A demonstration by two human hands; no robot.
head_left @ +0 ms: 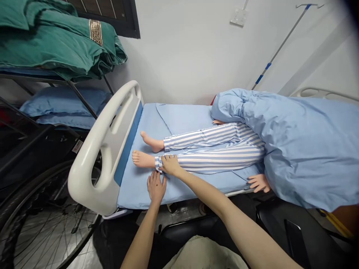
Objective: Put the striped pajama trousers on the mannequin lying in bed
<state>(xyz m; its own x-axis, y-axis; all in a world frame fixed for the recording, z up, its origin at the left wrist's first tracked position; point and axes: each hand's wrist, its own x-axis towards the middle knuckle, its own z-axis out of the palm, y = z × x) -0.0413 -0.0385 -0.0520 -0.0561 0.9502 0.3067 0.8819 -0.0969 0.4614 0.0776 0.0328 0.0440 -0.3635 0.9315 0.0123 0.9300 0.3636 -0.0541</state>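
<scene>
A manikin in blue-and-white striped trousers lies on a bed with its bare feet to the left. My right hand rests over the nearer trouser leg just above the ankle, its fingers curved on the bunched cuff. Beside that cuff, my left hand lies palm down on the blue sheet, fingers extended and thumb apart. Its fingertips are close under the hem; whether they touch it I cannot tell. The nearer foot and the farther foot are both uncovered.
A blue quilt covers the manikin's upper body; one hand sticks out. The white footboard stands left, near a wheelchair wheel. Green bedding fills a rack. An IV pole rises behind. A phone lies lower right.
</scene>
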